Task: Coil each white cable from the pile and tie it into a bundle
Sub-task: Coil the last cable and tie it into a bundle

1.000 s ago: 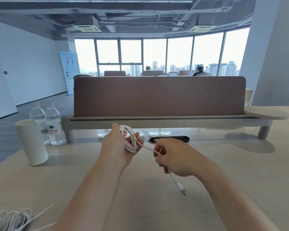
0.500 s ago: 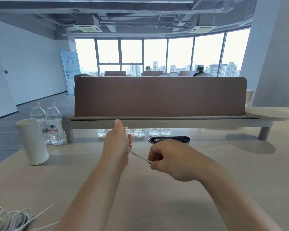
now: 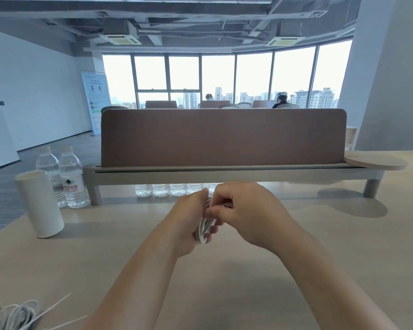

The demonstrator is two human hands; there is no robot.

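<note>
A coiled white cable (image 3: 203,231) hangs in loops between my two hands above the middle of the wooden table (image 3: 296,270). My left hand (image 3: 187,220) grips the coil from the left, fingers curled round it. My right hand (image 3: 246,210) is pressed against it from the right and pinches the cable near the top of the coil. Most of the coil is hidden behind my fingers; only its lower loops show. A pile of white cables (image 3: 10,315) with thin white ties (image 3: 55,308) lies at the table's near left corner.
A white cylindrical cup (image 3: 39,203) stands at the left, with two water bottles (image 3: 65,177) behind it. A brown desk divider (image 3: 222,136) on a raised shelf crosses the back of the table, with more bottles (image 3: 167,189) under it. People sit far behind.
My right hand has moved left and up until it meets my left hand. The loose end that stretched between the hands is now drawn into the coil.
</note>
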